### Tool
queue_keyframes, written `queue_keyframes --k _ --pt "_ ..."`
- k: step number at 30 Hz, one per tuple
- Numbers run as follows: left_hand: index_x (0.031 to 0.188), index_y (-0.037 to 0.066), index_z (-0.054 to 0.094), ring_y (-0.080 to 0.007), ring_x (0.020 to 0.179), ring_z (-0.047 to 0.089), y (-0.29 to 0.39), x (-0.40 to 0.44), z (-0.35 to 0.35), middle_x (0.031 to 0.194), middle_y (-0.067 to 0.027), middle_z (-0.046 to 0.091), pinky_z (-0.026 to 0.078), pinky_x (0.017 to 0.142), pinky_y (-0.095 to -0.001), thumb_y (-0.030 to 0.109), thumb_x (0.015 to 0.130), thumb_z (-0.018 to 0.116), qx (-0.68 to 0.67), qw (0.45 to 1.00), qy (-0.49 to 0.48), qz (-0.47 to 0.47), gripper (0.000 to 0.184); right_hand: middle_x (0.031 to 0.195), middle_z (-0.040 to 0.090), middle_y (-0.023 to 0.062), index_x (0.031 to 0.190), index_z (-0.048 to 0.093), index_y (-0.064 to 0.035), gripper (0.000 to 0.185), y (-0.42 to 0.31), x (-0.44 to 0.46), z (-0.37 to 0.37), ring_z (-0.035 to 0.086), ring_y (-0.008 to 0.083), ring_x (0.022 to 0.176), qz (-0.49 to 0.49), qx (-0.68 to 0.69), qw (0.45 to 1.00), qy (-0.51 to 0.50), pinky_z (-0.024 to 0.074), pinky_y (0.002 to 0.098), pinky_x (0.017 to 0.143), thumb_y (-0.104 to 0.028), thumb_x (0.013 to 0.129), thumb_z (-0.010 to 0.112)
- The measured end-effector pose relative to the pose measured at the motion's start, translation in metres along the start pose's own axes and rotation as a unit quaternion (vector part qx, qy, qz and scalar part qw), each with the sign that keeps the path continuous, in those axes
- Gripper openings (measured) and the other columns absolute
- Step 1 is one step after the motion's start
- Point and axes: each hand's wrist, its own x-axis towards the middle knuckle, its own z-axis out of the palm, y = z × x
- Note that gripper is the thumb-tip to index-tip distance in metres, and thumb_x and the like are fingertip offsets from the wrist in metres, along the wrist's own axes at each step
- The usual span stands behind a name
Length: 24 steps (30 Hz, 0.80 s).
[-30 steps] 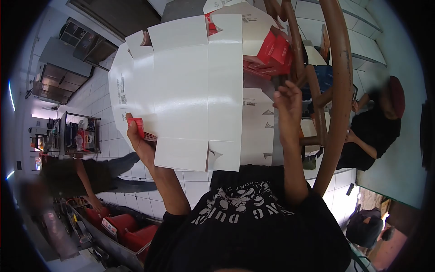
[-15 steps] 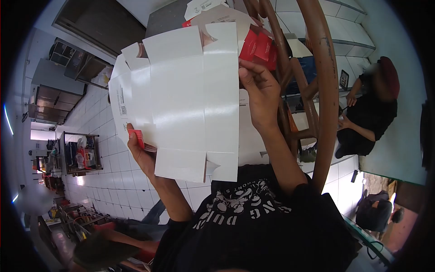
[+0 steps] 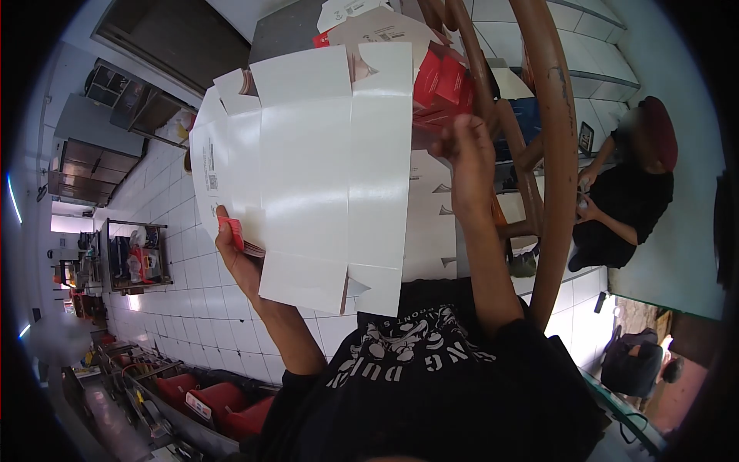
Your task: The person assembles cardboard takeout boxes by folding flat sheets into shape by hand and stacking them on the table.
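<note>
A stack of flat cardboard box blanks (image 3: 304, 169), white on the upper face with cut flaps, is held up in front of me. My left hand (image 3: 240, 250) grips its lower left edge, the thumb near a folded red printed flap (image 3: 231, 232). My right hand (image 3: 469, 158) is off the stack, just beyond its right edge, with loosely bent fingers, slightly blurred, and nothing seen in them. Behind that hand lie red printed cardboard pieces (image 3: 443, 88). More white blanks (image 3: 431, 219) show beneath, partly hidden by the held stack.
A brown chair frame (image 3: 556, 154) stands close on my right. Beyond it sits a person (image 3: 627, 200) in black with a dark red cap. A wheeled rack (image 3: 138, 258) stands on the white tiled floor (image 3: 185, 323) at left. Red objects (image 3: 219, 396) are at lower left.
My right hand has let go of the stack's right edge and moved right and slightly down. The stack has tilted slightly. A person at lower left has gone from view.
</note>
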Motion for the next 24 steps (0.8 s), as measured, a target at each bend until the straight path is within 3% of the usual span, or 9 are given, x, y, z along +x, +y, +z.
queue_keyframes --k 2,3,5,9,11,16,18,22,24 --pt "0.133 0.012 0.040 -0.0192 0.102 0.060 0.000 0.000 0.001 0.115 -0.0089 0.054 0.054 0.080 -0.0331 0.041 0.085 0.051 0.003 1.000 0.005 0.000 0.056 0.100 0.055 0.0080 0.116 0.049 -0.0047 0.030 -0.009 -0.013 0.014 0.057 0.0137 0.077 -0.077 -0.117 0.987 -0.082 0.0463 0.0261 0.069 -0.014 0.089 0.058" --pt "0.132 0.012 0.041 -0.0191 0.101 0.060 0.001 0.000 0.002 0.115 -0.0088 0.054 0.054 0.080 -0.0331 0.040 0.085 0.051 -0.015 1.000 -0.006 -0.003 0.055 0.100 0.055 0.0080 0.116 0.049 -0.0047 0.030 -0.012 -0.018 0.014 0.057 0.0137 0.077 -0.074 -0.116 0.987 -0.083 0.0463 0.0261 0.069 -0.014 0.089 0.058" --pt "0.131 0.012 0.041 -0.0191 0.100 0.060 0.001 0.002 0.001 0.115 -0.0087 0.054 0.054 0.080 -0.0330 0.039 0.085 0.051 -0.030 1.000 -0.009 -0.002 0.054 0.115 0.052 0.0101 0.133 0.036 -0.0054 0.057 -0.014 -0.029 0.013 0.058 0.0140 0.085 -0.095 -0.113 0.968 -0.203 0.0474 0.0274 0.072 -0.001 0.082 0.061" --pt "0.122 0.011 0.050 -0.0199 0.097 0.060 0.001 0.012 -0.005 0.111 -0.0075 0.057 0.052 0.081 -0.0332 0.039 0.084 0.054 -0.045 0.999 0.003 0.018 0.048 0.118 0.053 0.0115 0.134 0.041 -0.0119 0.065 -0.006 -0.062 0.003 0.060 0.0169 0.094 -0.110 -0.262 0.895 -0.345 0.0491 0.0300 0.079 -0.001 0.076 0.067" --pt "0.122 0.011 0.050 -0.0197 0.097 0.060 0.001 0.012 -0.003 0.110 -0.0075 0.057 0.052 0.082 -0.0336 0.039 0.084 0.054 -0.046 0.998 0.012 0.028 0.048 0.117 0.053 0.0114 0.125 0.053 -0.0183 0.062 -0.008 -0.075 0.005 0.061 0.0225 0.100 -0.176 -0.404 0.806 -0.395 0.0499 0.0328 0.084 -0.003 0.068 0.074" --pt "0.125 0.008 0.047 -0.0202 0.102 0.058 0.001 0.005 0.000 0.113 -0.0086 0.055 0.051 0.084 -0.0337 0.040 0.083 0.055 -0.054 0.998 0.011 0.035 0.053 0.113 0.055 0.0126 0.110 0.064 -0.0181 0.053 -0.003 -0.070 0.016 0.061 0.0301 0.100 -0.124 -0.333 0.824 -0.442 0.0509 0.0371 0.084 -0.007 0.061 0.080" --pt "0.127 0.008 0.045 -0.0204 0.103 0.057 -0.001 0.004 0.001 0.115 -0.0090 0.054 0.051 0.085 -0.0335 0.041 0.083 0.055 -0.066 0.997 0.022 0.040 0.056 0.109 0.056 0.0145 0.104 0.066 -0.0154 0.048 -0.001 -0.066 0.020 0.062 0.0305 0.097 -0.217 -0.287 0.828 -0.430 0.0508 0.0342 0.079 -0.007 0.060 0.080" --pt "0.134 0.007 0.040 -0.0219 0.110 0.053 -0.005 0.003 -0.001 0.123 -0.0109 0.049 0.047 0.091 -0.0348 0.042 0.082 0.055 -0.061 0.996 0.041 0.042 0.064 0.104 0.059 0.0155 0.099 0.067 -0.0081 0.034 0.011 -0.075 0.024 0.063 0.0266 0.092 -0.252 -0.236 0.854 -0.390 0.0497 0.0305 0.074 -0.008 0.067 0.077" --pt "0.135 0.007 0.038 -0.0229 0.113 0.051 -0.009 -0.002 0.002 0.125 -0.0114 0.047 0.045 0.094 -0.0363 0.042 0.081 0.056 -0.063 0.996 0.037 0.050 0.067 0.096 0.062 0.0138 0.095 0.066 -0.0007 0.020 0.019 -0.087 0.024 0.063 0.0198 0.085 -0.115 -0.179 0.943 -0.255 0.0488 0.0285 0.071 -0.010 0.078 0.070"
